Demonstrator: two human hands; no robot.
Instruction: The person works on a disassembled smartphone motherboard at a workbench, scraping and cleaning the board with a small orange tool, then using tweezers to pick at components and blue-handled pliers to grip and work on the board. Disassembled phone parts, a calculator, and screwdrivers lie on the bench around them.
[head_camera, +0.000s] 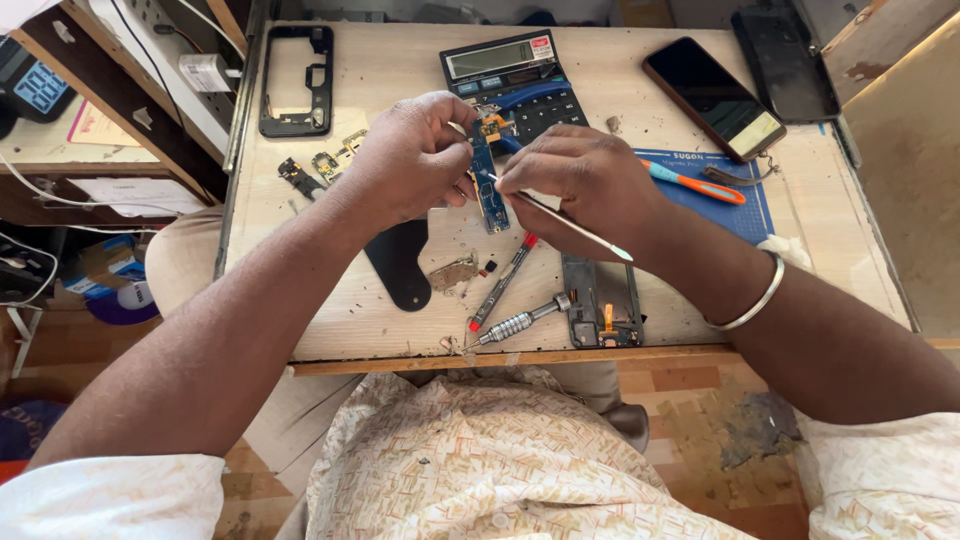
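My left hand pinches a narrow blue circuit board and holds it upright just above the wooden table. My right hand grips thin metal tweezers, their tip touching the board near its upper half while the other end points down to the right. Both hands meet over the middle of the table, in front of a dark calculator.
Two screwdrivers, a dark phone frame part and a black oval cover lie near the front edge. A phone, an orange-handled tool on a blue mat, and a black phone frame lie further back.
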